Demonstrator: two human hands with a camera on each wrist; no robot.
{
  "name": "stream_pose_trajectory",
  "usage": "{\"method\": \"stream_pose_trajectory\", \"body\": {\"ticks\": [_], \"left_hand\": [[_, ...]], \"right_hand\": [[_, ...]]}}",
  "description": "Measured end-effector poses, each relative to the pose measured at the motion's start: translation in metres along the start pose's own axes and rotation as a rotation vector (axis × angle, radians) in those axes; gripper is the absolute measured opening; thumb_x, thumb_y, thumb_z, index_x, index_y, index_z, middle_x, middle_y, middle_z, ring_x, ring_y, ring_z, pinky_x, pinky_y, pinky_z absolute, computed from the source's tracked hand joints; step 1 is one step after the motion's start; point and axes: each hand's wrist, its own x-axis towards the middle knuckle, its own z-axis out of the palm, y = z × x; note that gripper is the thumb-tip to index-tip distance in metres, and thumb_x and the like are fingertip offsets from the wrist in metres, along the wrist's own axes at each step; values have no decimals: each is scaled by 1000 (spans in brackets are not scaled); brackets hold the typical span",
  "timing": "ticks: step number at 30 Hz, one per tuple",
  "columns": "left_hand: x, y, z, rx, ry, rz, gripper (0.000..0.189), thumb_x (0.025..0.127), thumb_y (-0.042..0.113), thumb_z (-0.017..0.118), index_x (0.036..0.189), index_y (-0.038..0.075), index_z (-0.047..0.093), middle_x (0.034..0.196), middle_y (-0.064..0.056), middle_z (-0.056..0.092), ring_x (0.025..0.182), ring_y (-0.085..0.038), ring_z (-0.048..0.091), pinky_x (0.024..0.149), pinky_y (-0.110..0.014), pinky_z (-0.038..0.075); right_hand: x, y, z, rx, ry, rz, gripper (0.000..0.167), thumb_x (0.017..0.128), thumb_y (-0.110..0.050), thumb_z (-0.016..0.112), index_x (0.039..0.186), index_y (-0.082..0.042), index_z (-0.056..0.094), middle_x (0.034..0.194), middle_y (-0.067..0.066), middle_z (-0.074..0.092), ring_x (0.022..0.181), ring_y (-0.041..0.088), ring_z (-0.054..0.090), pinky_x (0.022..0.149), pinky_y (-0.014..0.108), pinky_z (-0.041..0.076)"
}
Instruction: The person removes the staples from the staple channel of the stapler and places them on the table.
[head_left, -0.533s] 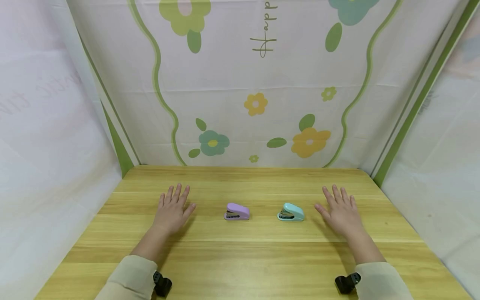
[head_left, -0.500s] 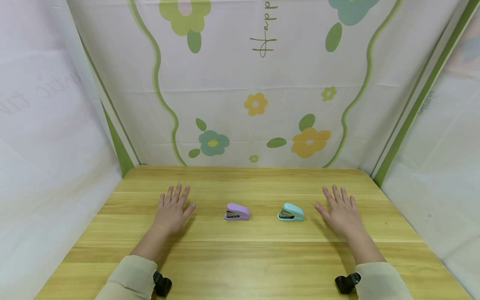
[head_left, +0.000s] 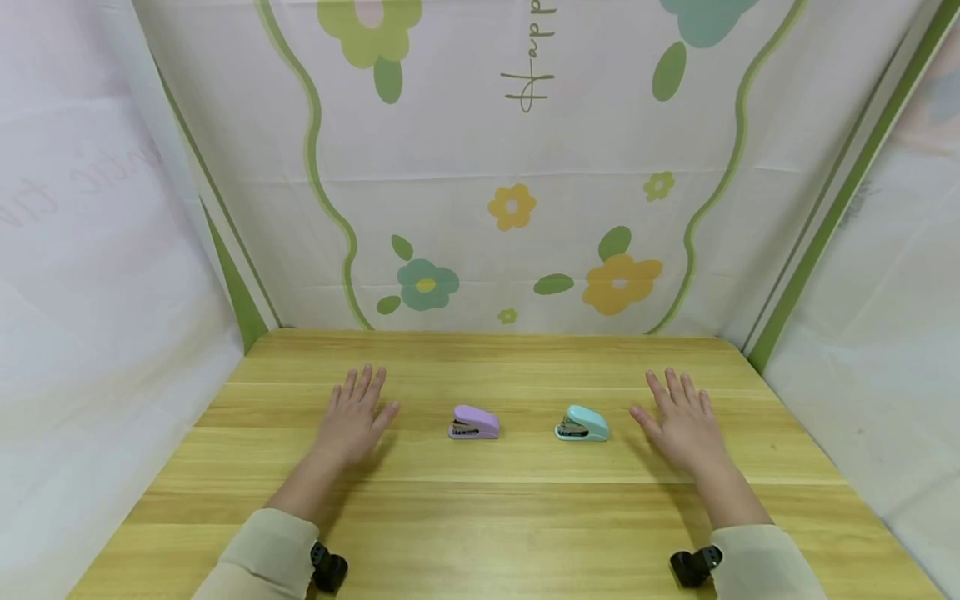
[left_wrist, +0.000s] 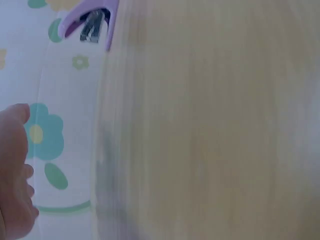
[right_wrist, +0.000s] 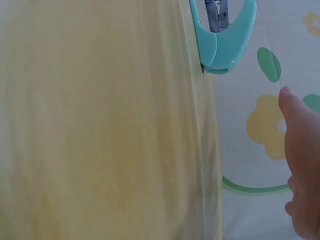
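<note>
Two small staplers lie on the wooden table, a purple stapler [head_left: 476, 422] left of the middle and a mint-green stapler [head_left: 582, 423] to its right. My left hand [head_left: 351, 423], fingers spread and holding nothing, is to the left of the purple stapler, apart from it. To the right of the mint-green stapler, also apart, is my right hand [head_left: 684, 427] with straight fingers and nothing held. In the left wrist view the purple stapler [left_wrist: 95, 20] is cut off at the top. The right wrist view shows the mint-green stapler [right_wrist: 222, 42] near the thumb side.
The wooden table [head_left: 480, 517] has a white cloth [head_left: 450, 142] with flowers behind it. White cloth walls [head_left: 82, 275] stand at both sides. A small black camera [head_left: 328, 568] sits at the left sleeve, another black camera [head_left: 693, 568] at the right.
My left hand has shifted slightly to the right, toward the purple stapler. The right hand and both staplers keep their places.
</note>
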Motion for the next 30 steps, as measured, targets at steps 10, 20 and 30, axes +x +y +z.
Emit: {"method": "stream_pose_trajectory", "body": {"ticks": [10,20,30], "left_hand": [[10,60,2,-263,219,242,56,98,27,58,143,-4,44,150,-21,44,140,-39,40,116,-54,31],[13,118,39,-641,24,307,52,98,18,60,143,0,45,125,-17,65,112,-32,64,93,-42,55],[22,163,80,-871,-160,171,51,97,23,61,142,2,48,145,-15,52,129,-33,52,105,-45,47]], "right_hand": [[3,-8,0,219,19,-18,75,100,-50,48,155,-6,24,158,28,23,140,53,25,108,71,25],[6,-23,2,320,-27,-25,71,98,-49,53,152,-8,33,154,25,34,138,49,34,108,68,31],[12,-38,9,405,-86,-47,71,95,-51,57,150,-10,39,153,20,39,136,45,40,107,64,38]]}}
